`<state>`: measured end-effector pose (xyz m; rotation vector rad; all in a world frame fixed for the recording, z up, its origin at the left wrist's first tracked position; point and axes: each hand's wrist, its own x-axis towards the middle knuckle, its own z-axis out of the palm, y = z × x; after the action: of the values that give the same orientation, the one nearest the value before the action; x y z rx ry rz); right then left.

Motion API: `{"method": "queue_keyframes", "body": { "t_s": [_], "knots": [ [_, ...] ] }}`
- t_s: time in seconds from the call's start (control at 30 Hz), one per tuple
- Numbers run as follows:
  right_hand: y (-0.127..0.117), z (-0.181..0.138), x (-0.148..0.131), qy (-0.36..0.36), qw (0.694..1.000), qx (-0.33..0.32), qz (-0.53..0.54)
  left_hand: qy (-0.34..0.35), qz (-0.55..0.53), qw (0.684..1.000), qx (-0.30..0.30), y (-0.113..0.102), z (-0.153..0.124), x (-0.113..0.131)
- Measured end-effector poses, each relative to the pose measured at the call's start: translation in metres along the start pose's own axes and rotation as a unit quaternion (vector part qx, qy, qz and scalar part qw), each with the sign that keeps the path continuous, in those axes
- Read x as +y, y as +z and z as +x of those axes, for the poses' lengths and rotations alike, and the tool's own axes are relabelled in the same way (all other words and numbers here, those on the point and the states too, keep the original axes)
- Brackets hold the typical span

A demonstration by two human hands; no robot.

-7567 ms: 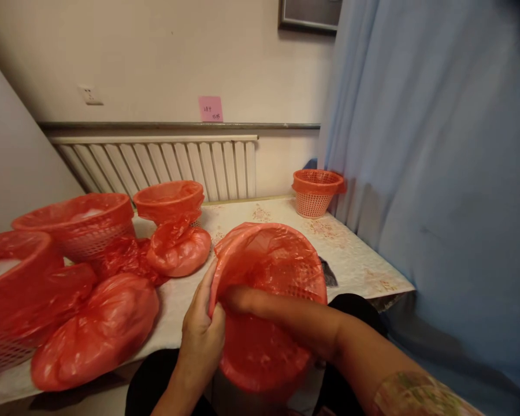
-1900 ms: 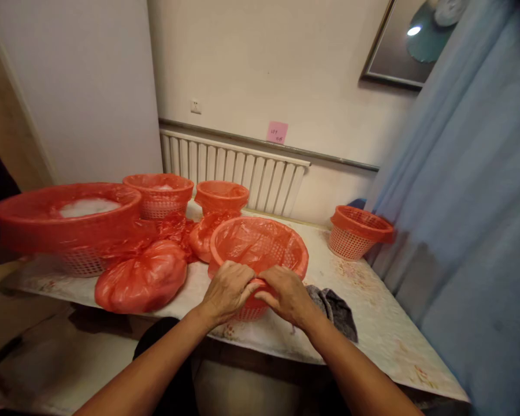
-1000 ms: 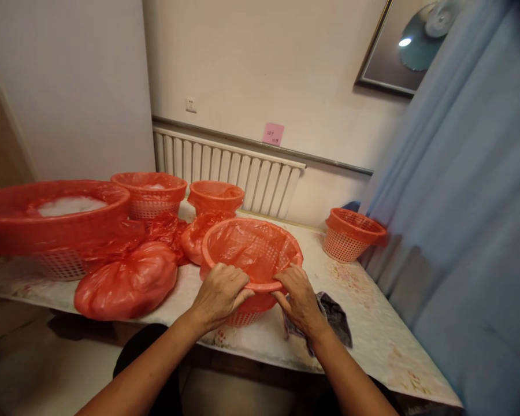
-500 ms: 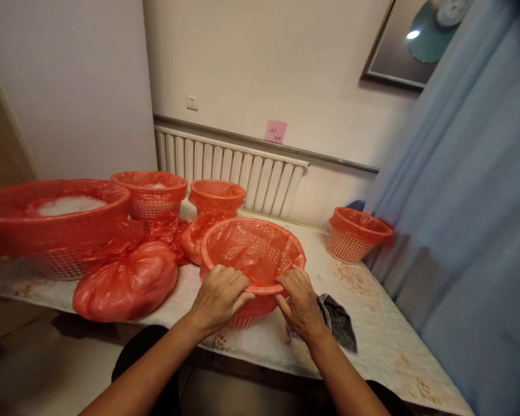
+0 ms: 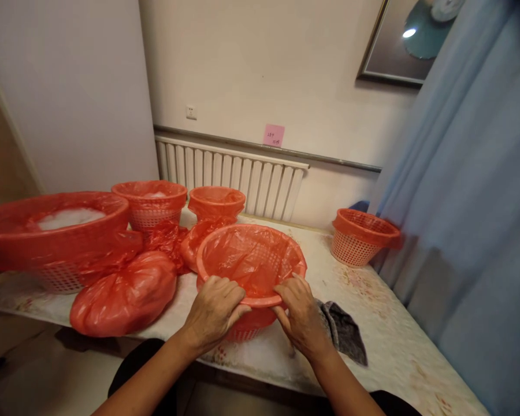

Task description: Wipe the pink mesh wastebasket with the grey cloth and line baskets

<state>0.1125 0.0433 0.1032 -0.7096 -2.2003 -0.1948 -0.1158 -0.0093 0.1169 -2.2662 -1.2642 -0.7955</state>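
Observation:
In front of me a plastic basket (image 5: pixel 248 334) stands on the table, lined with a thin red plastic bag (image 5: pixel 251 260) folded over its rim. My left hand (image 5: pixel 216 315) grips the near rim on the left, thumb outside and fingers over the edge. On the right part of the same rim, my right hand (image 5: pixel 301 315) is closed in the same way. Both hands pinch bag and rim together. The inside of the lined basket shows only the bag. A dark grey cloth (image 5: pixel 344 332) lies beside my right hand.
Left stand a large lined basket (image 5: pixel 60 277) with white contents and a smaller lined basket (image 5: pixel 151 216) behind. A filled, tied red bag (image 5: pixel 125 294) lies near the table's front edge. Other lined baskets are at the back (image 5: pixel 216 199) and right (image 5: pixel 355 248), by a blue curtain (image 5: pixel 459 202).
The view has shifted slightly, so things sit a little lower in the picture. Both hands keep their hold on the basket's near rim, with hardly any movement.

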Motion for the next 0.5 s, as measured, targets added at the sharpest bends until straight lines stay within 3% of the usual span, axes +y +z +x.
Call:
{"method": "queue_keyframes", "body": {
  "t_s": [0.27,0.5],
  "knots": [
    [0.0046,0.0022,0.0008,0.003,1.000,0.021,0.008,0.006,0.001,1.000,-0.008,0.0016,-0.0006,-0.0034],
    [0.0025,0.0050,-0.0003,0.010,1.000,0.018,0.016,-0.033,-0.055,0.998,-0.002,-0.0079,-0.0005,0.0017]
  ]
}}
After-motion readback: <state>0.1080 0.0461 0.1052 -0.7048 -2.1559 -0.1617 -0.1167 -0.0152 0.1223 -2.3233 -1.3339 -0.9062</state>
